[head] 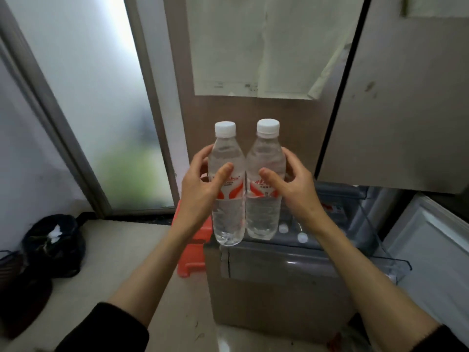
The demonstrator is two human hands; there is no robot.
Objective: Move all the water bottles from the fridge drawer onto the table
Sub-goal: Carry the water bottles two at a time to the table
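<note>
Two clear water bottles with white caps and red-and-white labels stand upright side by side in the air, touching each other. My left hand (203, 184) grips the left bottle (228, 219) around its middle, thumb across the label. My right hand (291, 184) grips the right bottle (264, 217) the same way. Both are held above the pulled-out fridge drawer (291, 252). White caps of more bottles (283, 227) show inside the drawer, behind the held pair. No table is in view.
The fridge's upper doors (396, 123) rise behind the bottles, with a paper sheet (266, 47) stuck on. A red plastic stool (193, 255) stands left of the drawer. A black bag (53, 245) lies on the floor at left, below a frosted glass door (106, 110).
</note>
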